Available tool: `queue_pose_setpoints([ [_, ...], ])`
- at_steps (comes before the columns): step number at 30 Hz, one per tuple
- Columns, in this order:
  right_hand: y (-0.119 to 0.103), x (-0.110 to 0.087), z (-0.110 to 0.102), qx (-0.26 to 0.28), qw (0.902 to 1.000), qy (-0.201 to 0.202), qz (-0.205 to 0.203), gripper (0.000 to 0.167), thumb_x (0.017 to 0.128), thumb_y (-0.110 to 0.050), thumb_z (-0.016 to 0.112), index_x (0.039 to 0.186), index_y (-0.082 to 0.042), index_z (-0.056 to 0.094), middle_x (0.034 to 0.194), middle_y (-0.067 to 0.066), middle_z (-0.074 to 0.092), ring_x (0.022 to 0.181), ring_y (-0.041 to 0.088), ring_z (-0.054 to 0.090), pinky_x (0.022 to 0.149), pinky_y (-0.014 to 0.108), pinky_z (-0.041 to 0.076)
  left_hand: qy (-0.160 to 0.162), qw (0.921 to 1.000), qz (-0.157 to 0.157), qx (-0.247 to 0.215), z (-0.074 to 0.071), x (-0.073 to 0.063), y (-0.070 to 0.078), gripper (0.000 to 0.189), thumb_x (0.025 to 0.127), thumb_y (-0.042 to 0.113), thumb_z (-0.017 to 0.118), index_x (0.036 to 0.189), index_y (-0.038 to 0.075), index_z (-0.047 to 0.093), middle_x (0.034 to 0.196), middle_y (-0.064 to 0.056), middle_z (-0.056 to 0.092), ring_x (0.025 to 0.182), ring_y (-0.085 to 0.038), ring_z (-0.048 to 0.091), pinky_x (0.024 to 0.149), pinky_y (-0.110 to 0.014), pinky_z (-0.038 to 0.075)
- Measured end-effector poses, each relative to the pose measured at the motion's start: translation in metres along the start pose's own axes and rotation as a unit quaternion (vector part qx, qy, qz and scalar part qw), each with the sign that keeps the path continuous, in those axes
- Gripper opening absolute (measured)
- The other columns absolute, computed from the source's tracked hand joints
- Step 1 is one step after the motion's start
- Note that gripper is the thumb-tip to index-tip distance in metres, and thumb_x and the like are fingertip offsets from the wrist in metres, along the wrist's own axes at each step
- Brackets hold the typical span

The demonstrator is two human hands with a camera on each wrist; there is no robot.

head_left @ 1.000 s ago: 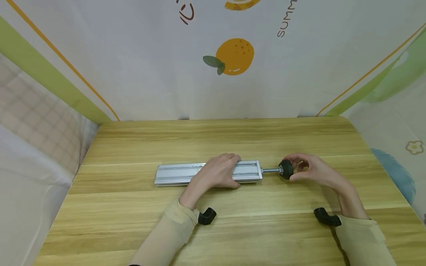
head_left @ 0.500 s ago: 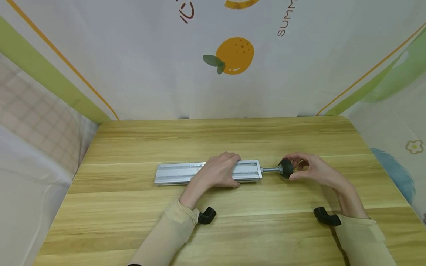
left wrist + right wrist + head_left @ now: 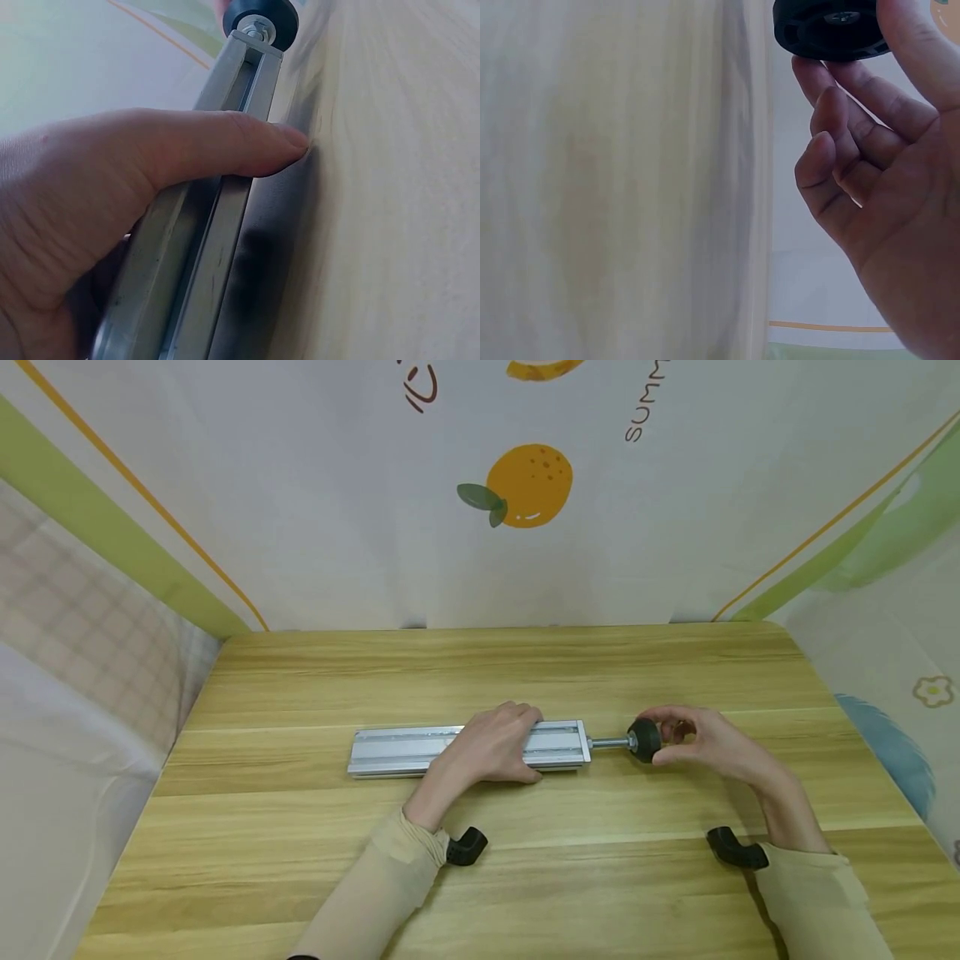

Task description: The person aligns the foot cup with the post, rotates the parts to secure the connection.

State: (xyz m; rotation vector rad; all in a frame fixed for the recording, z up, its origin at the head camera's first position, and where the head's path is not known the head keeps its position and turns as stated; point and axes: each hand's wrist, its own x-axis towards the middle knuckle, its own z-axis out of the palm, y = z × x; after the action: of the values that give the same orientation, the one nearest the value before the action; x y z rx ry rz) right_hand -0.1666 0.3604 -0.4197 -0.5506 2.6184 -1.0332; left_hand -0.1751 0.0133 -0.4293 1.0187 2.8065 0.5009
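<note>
A silver aluminium profile lies lengthwise across the middle of the table. My left hand grips it from above, near its right end; in the left wrist view the thumb lies against the slotted side. From the profile's right end plate a threaded rod sticks out, with a nut and a round black levelling foot at its tip. My right hand pinches the foot's rim between thumb and fingers. The right wrist view shows the underside of the foot, hollow with a screw head in the centre.
The wood-grain table extends round the profile on all sides. Behind it hangs a white cloth with fruit prints, and more cloth hangs at both sides. Black curved pieces stick out from both sleeves.
</note>
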Motion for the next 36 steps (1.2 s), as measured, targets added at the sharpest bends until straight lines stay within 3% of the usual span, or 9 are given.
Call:
queue_pose_setpoints([
  [5,0.0,-0.0004,-0.0005,0.006,0.9999,-0.014,0.005,0.059,0.086,-0.022,0.082,0.137,-0.001,0.061,0.097,0.005,0.063,0.084,0.007,0.055,0.07,0.024,0.05,0.001,0.9999,0.004,0.014,0.0012,0.0003,0.0002,0.078,0.072,0.045,0.09,0.134,0.009,0.061,0.131,-0.004,0.068,0.114,-0.02,0.062,0.094,-0.037,0.057],
  [14,0.0012,0.0007,-0.0004,0.0,0.9995,-0.032,0.002,0.057,0.089,-0.021,0.079,0.139,0.0,0.059,0.1,0.006,0.065,0.087,0.005,0.056,0.073,0.023,0.051,0.003,0.9996,0.007,0.028,0.0037,0.0011,-0.0004,0.078,0.072,0.048,0.089,0.134,0.009,0.062,0.132,-0.005,0.064,0.121,-0.022,0.058,0.107,-0.042,0.051],
  [24,0.0072,0.0021,0.0035,0.007,0.9991,-0.029,-0.03,0.05,0.09,-0.016,0.078,0.135,-0.003,0.059,0.12,0.01,0.061,0.095,0.008,0.057,0.075,0.024,0.052,0.007,0.9997,0.017,0.018,0.0048,0.0003,-0.0006,0.082,0.071,0.054,0.089,0.132,0.006,0.062,0.129,-0.005,0.063,0.118,-0.021,0.057,0.105,-0.038,0.051],
  [36,0.0067,0.0022,0.0029,0.0,0.9994,-0.031,-0.017,0.053,0.09,-0.018,0.078,0.137,-0.003,0.058,0.119,0.011,0.06,0.096,0.009,0.058,0.076,0.024,0.052,0.005,0.9992,0.012,0.037,0.0062,0.0004,-0.0004,0.081,0.072,0.059,0.087,0.131,0.009,0.062,0.125,-0.004,0.063,0.113,-0.02,0.057,0.099,-0.036,0.052],
])
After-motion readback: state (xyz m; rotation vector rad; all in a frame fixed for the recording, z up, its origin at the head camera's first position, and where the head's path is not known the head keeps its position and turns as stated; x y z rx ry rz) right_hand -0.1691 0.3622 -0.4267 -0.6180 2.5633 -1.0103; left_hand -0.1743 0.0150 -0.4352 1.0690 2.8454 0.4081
